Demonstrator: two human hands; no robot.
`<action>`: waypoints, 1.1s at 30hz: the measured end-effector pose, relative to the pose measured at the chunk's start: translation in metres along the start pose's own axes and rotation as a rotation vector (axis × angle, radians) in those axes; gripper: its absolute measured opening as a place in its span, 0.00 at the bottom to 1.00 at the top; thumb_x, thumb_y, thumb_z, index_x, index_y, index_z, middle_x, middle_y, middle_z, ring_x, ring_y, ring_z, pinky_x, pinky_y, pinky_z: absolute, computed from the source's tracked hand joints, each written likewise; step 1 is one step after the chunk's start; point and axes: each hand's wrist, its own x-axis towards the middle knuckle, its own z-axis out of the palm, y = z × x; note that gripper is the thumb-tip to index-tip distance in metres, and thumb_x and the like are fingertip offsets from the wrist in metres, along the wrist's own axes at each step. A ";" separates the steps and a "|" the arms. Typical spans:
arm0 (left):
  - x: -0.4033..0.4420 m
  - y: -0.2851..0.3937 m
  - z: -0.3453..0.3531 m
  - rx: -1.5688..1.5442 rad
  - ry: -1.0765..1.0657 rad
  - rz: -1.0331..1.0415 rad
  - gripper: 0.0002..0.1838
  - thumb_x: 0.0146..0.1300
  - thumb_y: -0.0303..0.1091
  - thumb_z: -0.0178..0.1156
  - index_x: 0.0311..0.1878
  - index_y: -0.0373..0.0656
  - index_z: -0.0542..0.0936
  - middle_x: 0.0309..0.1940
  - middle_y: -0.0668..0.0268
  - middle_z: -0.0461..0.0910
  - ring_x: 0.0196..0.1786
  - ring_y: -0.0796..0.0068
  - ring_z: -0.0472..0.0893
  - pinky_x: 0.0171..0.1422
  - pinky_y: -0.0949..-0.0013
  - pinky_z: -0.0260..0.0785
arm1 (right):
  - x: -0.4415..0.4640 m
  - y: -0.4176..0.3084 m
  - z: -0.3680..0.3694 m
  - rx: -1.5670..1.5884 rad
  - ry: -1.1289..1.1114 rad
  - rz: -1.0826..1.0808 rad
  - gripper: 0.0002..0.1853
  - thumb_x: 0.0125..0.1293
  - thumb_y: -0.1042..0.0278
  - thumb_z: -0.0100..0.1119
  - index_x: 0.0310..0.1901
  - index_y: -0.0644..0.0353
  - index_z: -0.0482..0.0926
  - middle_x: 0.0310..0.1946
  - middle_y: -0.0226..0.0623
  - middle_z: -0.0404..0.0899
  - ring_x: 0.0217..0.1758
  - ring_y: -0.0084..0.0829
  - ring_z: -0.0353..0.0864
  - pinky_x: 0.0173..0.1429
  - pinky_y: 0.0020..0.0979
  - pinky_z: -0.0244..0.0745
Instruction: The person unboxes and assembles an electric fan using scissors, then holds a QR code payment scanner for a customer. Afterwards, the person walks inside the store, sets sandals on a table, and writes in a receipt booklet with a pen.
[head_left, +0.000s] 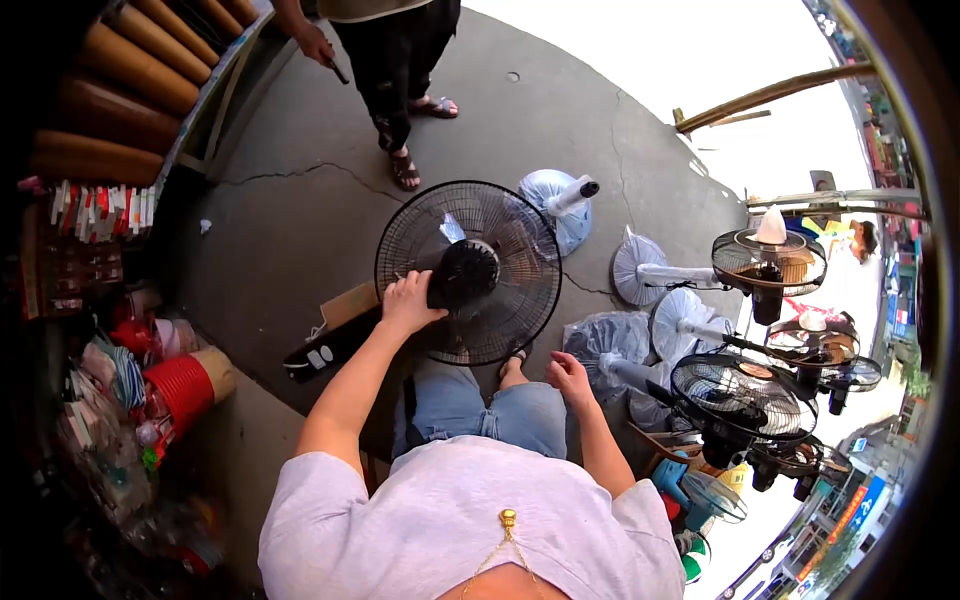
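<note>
A large black fan (468, 215) with a round wire guard stands in front of my knees, its dark motor housing (465, 276) facing me. My left hand (408, 303) grips the fan beside that housing, the thumb reaching under its edge; the fingertips are partly lost against the dark guard. To the right of my thigh, my right hand (570, 380) hangs in the air with loosely bent fingers and nothing visible in them. Left of the fan, on the floor, lies a black panel with pale buttons (320, 356), next to a cardboard piece (349, 305).
Plastic-wrapped fan bases (568, 225) stand beyond and to the right. Several black fans (745, 395) crowd the right side. Another person in dark trousers (392, 75) stands ahead, a dark object in one hand. At left are a red stack (180, 388) and brown rolls (140, 65).
</note>
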 end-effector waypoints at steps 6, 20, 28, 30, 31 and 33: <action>-0.010 -0.001 -0.017 -0.032 -0.062 0.004 0.42 0.38 0.47 0.71 0.59 0.47 0.64 0.47 0.60 0.71 0.52 0.58 0.72 0.57 0.57 0.63 | -0.098 -0.346 -0.191 -0.360 0.920 -0.841 0.35 0.58 0.67 0.56 0.66 0.61 0.52 0.21 0.36 0.77 0.22 0.21 0.74 0.30 0.24 0.70; -0.016 -0.005 -0.017 -0.052 -0.012 0.076 0.43 0.35 0.45 0.71 0.58 0.45 0.64 0.46 0.58 0.73 0.51 0.55 0.72 0.54 0.55 0.63 | -0.290 -0.421 -0.338 -0.644 1.162 0.278 0.28 0.62 0.56 0.54 0.61 0.58 0.63 0.20 0.35 0.76 0.10 0.21 0.66 0.14 0.24 0.62; -0.024 -0.004 -0.026 -0.035 0.099 0.090 0.49 0.35 0.44 0.72 0.63 0.44 0.59 0.57 0.54 0.64 0.63 0.56 0.60 0.68 0.55 0.49 | -0.122 -0.286 -0.191 -0.370 0.341 -0.229 0.28 0.62 0.60 0.54 0.61 0.60 0.63 0.22 0.35 0.78 0.19 0.20 0.72 0.22 0.22 0.67; -0.034 -0.003 -0.033 -0.039 0.155 0.035 0.48 0.39 0.43 0.71 0.64 0.45 0.57 0.60 0.54 0.61 0.66 0.55 0.56 0.70 0.54 0.46 | -0.082 -0.230 -0.153 -0.430 0.137 -0.120 0.29 0.61 0.60 0.56 0.62 0.60 0.62 0.27 0.36 0.78 0.22 0.21 0.74 0.25 0.22 0.69; -0.043 -0.002 -0.036 -0.034 0.197 0.004 0.47 0.40 0.42 0.70 0.64 0.46 0.57 0.61 0.53 0.59 0.66 0.55 0.55 0.70 0.54 0.45 | -0.068 -0.204 -0.133 -0.401 0.061 -0.106 0.29 0.61 0.62 0.56 0.63 0.59 0.61 0.29 0.35 0.78 0.23 0.20 0.73 0.27 0.22 0.70; -0.065 -0.005 -0.030 -0.060 0.332 -0.049 0.44 0.43 0.41 0.68 0.64 0.45 0.58 0.62 0.53 0.58 0.67 0.54 0.54 0.70 0.54 0.44 | -0.044 -0.146 -0.102 -0.269 -0.055 -0.034 0.28 0.62 0.63 0.56 0.63 0.58 0.61 0.30 0.33 0.77 0.26 0.18 0.72 0.30 0.21 0.71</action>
